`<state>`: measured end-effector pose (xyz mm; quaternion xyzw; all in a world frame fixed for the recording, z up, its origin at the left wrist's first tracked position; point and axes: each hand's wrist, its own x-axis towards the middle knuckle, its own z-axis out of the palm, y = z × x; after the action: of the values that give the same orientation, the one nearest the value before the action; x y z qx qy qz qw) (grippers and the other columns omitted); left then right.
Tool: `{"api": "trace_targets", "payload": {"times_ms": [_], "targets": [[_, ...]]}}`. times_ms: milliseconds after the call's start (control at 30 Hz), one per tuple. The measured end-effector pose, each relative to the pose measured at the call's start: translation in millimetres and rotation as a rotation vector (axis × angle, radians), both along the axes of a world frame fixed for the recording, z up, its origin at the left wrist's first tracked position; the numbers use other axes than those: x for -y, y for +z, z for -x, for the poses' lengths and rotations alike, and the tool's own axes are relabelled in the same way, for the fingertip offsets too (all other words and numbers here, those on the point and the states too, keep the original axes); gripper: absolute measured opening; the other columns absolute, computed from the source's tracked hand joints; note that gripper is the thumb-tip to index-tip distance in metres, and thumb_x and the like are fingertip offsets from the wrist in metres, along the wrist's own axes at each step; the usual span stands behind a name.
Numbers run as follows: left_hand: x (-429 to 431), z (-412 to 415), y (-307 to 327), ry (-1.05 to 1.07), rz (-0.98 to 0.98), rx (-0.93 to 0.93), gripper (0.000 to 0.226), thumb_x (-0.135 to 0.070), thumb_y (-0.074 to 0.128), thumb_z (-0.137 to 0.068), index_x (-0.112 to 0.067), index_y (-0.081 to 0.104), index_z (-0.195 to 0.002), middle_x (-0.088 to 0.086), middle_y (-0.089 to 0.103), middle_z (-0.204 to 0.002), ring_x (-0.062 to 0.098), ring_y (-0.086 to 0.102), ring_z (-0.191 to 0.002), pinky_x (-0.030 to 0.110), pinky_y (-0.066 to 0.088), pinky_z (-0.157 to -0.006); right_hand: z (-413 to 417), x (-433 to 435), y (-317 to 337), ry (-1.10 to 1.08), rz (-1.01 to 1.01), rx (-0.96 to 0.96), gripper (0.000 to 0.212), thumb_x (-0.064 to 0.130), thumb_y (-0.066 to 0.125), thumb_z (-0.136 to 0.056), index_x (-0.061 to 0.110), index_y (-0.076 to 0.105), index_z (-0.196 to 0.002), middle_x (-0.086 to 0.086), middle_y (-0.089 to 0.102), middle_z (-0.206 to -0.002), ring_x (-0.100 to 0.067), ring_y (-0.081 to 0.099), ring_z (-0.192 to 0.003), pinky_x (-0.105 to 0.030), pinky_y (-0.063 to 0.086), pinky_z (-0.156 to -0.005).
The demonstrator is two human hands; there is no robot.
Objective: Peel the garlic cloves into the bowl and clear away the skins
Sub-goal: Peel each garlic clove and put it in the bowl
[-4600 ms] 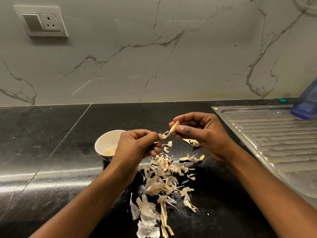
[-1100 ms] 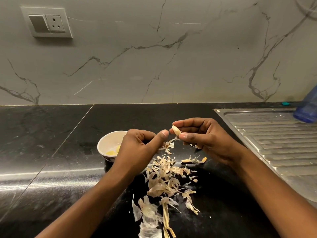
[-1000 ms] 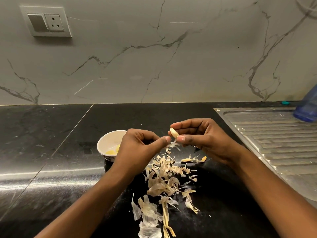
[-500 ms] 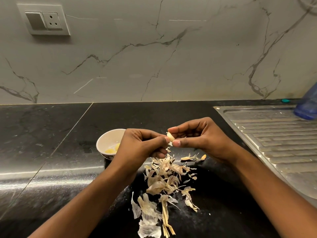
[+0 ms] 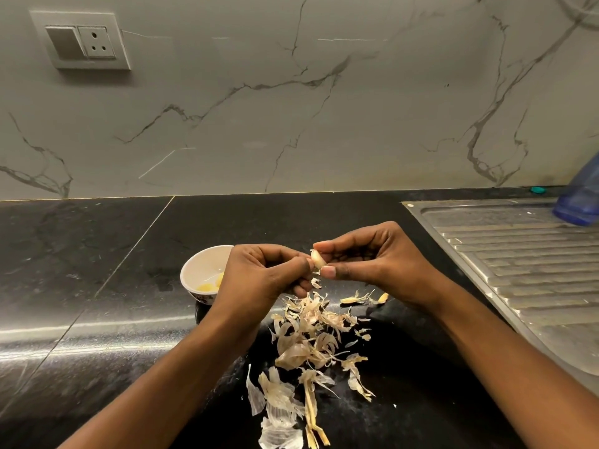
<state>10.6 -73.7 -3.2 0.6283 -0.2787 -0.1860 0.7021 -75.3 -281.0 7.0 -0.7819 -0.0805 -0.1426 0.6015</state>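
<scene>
The dark, glossy stone desk point(image 5: 97, 254) fills the lower half of the frame. A small white bowl point(image 5: 186, 280) stands on it at centre left, with yellowish pieces inside. A loose pile of dry garlic skins point(image 5: 308, 338) lies from the centre down to the bottom edge, and a few separate pieces point(image 5: 359, 299) lie just to its right. A ribbed steel drainboard point(image 5: 518, 270) is set into the desk at the right. A small teal thing point(image 5: 537, 189) lies at the back, near the wall.

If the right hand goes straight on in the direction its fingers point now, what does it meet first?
Most likely the left hand, whose fingertips pinch at the same garlic clove that the right hand holds. The bowl seems to lie beyond it.
</scene>
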Motion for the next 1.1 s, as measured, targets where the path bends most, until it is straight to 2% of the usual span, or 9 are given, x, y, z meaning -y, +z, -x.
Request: {"api": "trace_targets", "payload": {"times_ms": [67, 133, 200, 300, 633, 867, 1000, 1100], "targets": [[-0.4, 0.5, 2.0, -0.019, 0.011, -0.011, 0.008, -0.008, 0.077, -0.085, -0.002, 0.082, -0.085, 0.027, 0.073, -0.08, 0.029, 0.067, -0.067, 0.029, 0.059, -0.063, 0.3, 1.2, 0.8, -0.014, 0.019, 0.012, 0.038, -0.005, 0.083, -0.081, 0.005, 0.077, -0.117, -0.007, 0.082, -0.109, -0.024, 0.078, -0.105, -0.03, 0.063, -0.09], [-0.4, 1.1, 2.3, -0.013, 0.0, -0.002, 0.011, -0.012, 0.08, -0.081, -0.001, 0.082, -0.084, 0.027, 0.074, -0.08, 0.028, 0.067, -0.066, 0.028, 0.059, -0.062, 0.8, 1.3, 1.2, -0.019, 0.053, 0.019, 0.037, -0.004, 0.084, -0.081, 0.005, 0.078, -0.117, -0.005, 0.082, -0.109, -0.022, 0.078, -0.105, -0.03, 0.062, -0.091], [-0.4, 1.0, 2.3, -0.006, -0.006, 0.007, 0.006, -0.004, 0.078, -0.085, -0.001, 0.082, -0.082, 0.028, 0.073, -0.08, 0.028, 0.066, -0.065, 0.027, 0.059, -0.06, 0.9, 0.4, 1.1, -0.017, 0.07, 0.023, 0.037, -0.004, 0.084, -0.081, 0.006, 0.078, -0.117, -0.005, 0.082, -0.109, -0.022, 0.078, -0.105, -0.029, 0.062, -0.091], [-0.5, 0.4, 1.2, -0.002, -0.012, 0.014, 0.014, 0.003, 0.072, -0.089, -0.001, 0.081, -0.078, 0.027, 0.072, -0.077, 0.026, 0.064, -0.063, 0.026, 0.057, -0.057, 0.6, -0.5, 0.6, -0.015, 0.089, 0.023, 0.036, -0.002, 0.084, -0.081, 0.007, 0.079, -0.115, -0.004, 0.082, -0.11, -0.021, 0.078, -0.106, -0.029, 0.062, -0.091], [0.9, 2.2, 1.0, 0.018, 0.011, 0.02, 0.023, 0.007, 0.066, -0.09, -0.002, 0.08, -0.075, 0.023, 0.07, -0.073, 0.027, 0.061, -0.063, 0.025, 0.055, -0.056, 1.1, 0.1, 0.9, 0.003, 0.087, 0.031, 0.036, -0.003, 0.083, -0.082, 0.004, 0.078, -0.117, -0.005, 0.081, -0.112, -0.023, 0.078, -0.107, -0.033, 0.062, -0.094], [0.2, 3.0, 3.5, 0.007, 0.021, 0.034, 0.02, 0.007, 0.068, -0.09, -0.003, 0.08, -0.077, 0.02, 0.07, -0.072, 0.025, 0.061, -0.062, 0.026, 0.053, -0.055, 1.0, 0.0, 1.2, 0.034, 0.025, -0.012, 0.037, 0.0, 0.082, -0.084, 0.005, 0.076, -0.12, -0.008, 0.081, -0.113, -0.026, 0.078, -0.108, -0.031, 0.062, -0.092], [0.9, 5.9, 3.7, 0.016, 0.007, 0.075, 0.016, 0.005, 0.07, -0.088, -0.002, 0.079, -0.077, 0.023, 0.069, -0.071, 0.025, 0.06, -0.062, 0.026, 0.052, -0.054, -0.7, -3.6, -0.7, 0.018, -0.004, -0.04, 0.038, 0.007, 0.084, -0.082, 0.006, 0.076, -0.119, -0.011, 0.081, -0.107, -0.029, 0.079, -0.1, -0.033, 0.065, -0.086], [0.8, 4.4, 3.4, 0.011, 0.013, 0.055, 0.02, 0.005, 0.068, -0.089, -0.004, 0.079, -0.075, 0.019, 0.069, -0.07, 0.025, 0.06, -0.062, 0.025, 0.051, -0.054, -1.2, -4.6, -1.4, 0.027, -0.082, -0.056, 0.043, 0.009, 0.08, -0.085, 0.008, 0.071, -0.127, -0.014, 0.081, -0.107, -0.032, 0.079, -0.096, -0.035, 0.065, -0.083]]}}
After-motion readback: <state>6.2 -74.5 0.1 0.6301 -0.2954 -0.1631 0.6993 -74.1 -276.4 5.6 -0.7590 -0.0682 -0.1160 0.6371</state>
